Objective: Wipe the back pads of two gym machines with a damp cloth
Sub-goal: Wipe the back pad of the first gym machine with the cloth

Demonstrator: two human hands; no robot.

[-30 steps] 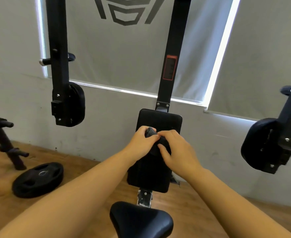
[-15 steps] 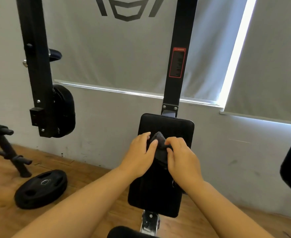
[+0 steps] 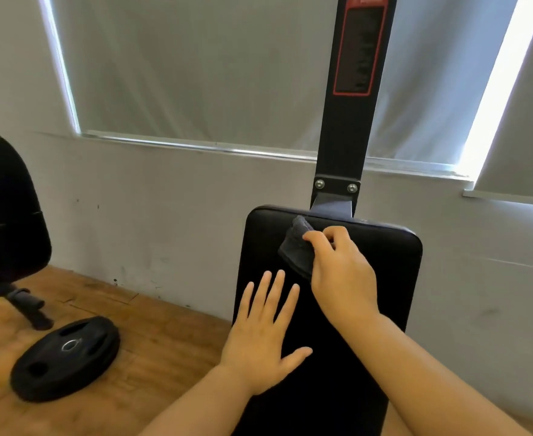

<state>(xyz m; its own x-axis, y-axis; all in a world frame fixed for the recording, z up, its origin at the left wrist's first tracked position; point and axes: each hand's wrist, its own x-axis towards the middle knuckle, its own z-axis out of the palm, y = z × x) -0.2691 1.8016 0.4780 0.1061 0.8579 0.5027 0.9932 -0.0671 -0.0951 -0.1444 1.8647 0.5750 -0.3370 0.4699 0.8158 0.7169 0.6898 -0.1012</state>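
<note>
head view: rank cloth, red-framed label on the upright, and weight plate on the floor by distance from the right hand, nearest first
1. cloth: gripped by the right hand, near the top of the back pad.
2. red-framed label: above the hand, on the black upright.
3. weight plate: far left, flat on the wooden floor.

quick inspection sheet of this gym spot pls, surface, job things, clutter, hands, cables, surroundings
surface: black back pad stands upright on a black post
job's things: dark cloth pressed near the pad's top edge
clutter: weight plate lies flat on the wooden floor
grippers: right hand grips the cloth; left hand lies flat on the pad, fingers straight
cables: nothing seen
surroundings: grey wall, drawn window blinds, another black pad at the left edge
</note>
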